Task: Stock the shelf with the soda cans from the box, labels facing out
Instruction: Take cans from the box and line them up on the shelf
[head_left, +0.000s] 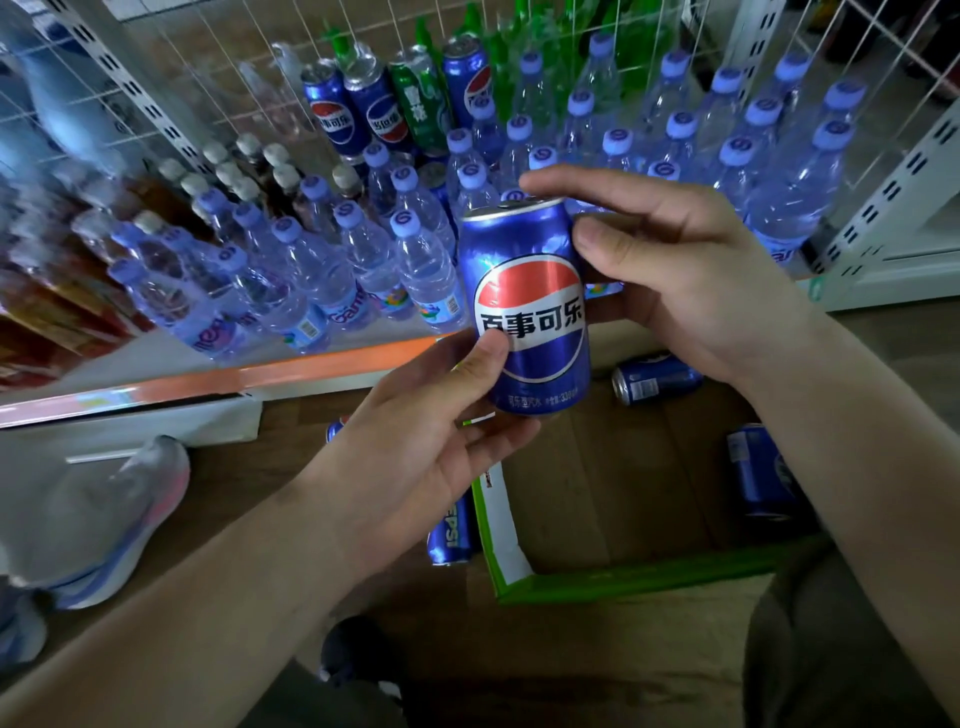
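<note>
- The blue soda can (524, 306) stands upright in mid-air, in front of the shelf's orange front edge (249, 376) and above the near-left corner of the open cardboard box (613, 499).
- The left hand (431, 441) grips the can's lower part, thumb on the label and fingers curled under its base; the right hand (670, 270) pinches its top, index finger over the rim and thumb on its side.
- On the shelf, rows of water bottles (363, 249) crowd up to the front edge; bare shelf shows only at the front left.
- At the shelf's back stand three blue cans (374, 111) and one green can (421, 104), against a wire grid.
- Two blue cans (654, 378) lie on their sides on the box floor; the second is partly behind the right forearm.
- Another can (449, 530) lies just outside the box, half hidden by the left wrist.
- The held can's label, a red, white and blue roundel, reads "百事可乐" and faces the camera; the floor can shows "PEPSI".
- The far left is blurred; brown bottles (156, 197) are hard to make out.
</note>
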